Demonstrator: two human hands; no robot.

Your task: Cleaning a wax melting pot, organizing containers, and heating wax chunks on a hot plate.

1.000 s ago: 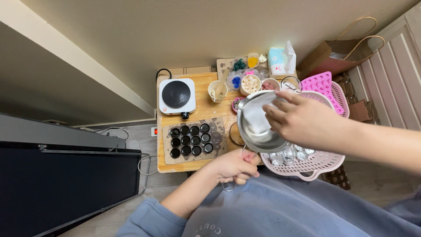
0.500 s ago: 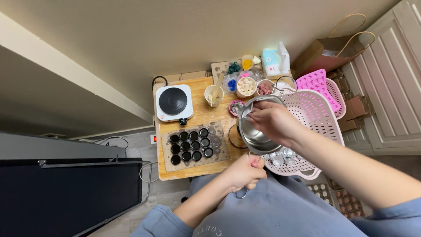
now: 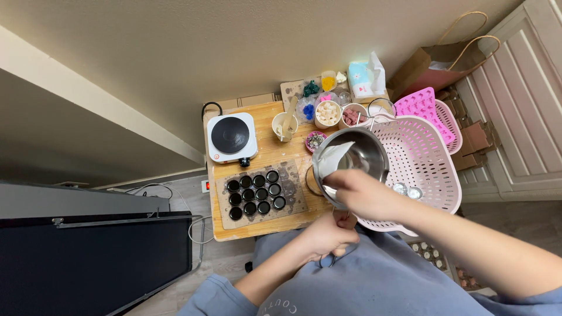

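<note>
My left hand [image 3: 328,232] grips the handle of a steel pot [image 3: 366,153] held over the right end of a small wooden table [image 3: 263,157]. My right hand [image 3: 360,193] presses a white tissue [image 3: 336,157] against the pot's inner wall, on the side near me. The pot hangs between the table edge and a pink perforated basket [image 3: 421,158].
On the table sit a white hot plate [image 3: 232,137], a board of several small black tins [image 3: 256,191], cups and small bowls of coloured bits [image 3: 328,113]. A tissue pack [image 3: 363,79], pink mould [image 3: 421,106] and brown paper bag [image 3: 436,70] lie beyond. A black case [image 3: 88,257] is at left.
My right hand has drawn back from the far rim to the near side of the pot, wiping with the tissue. The pot has tipped, showing more of its inside.
</note>
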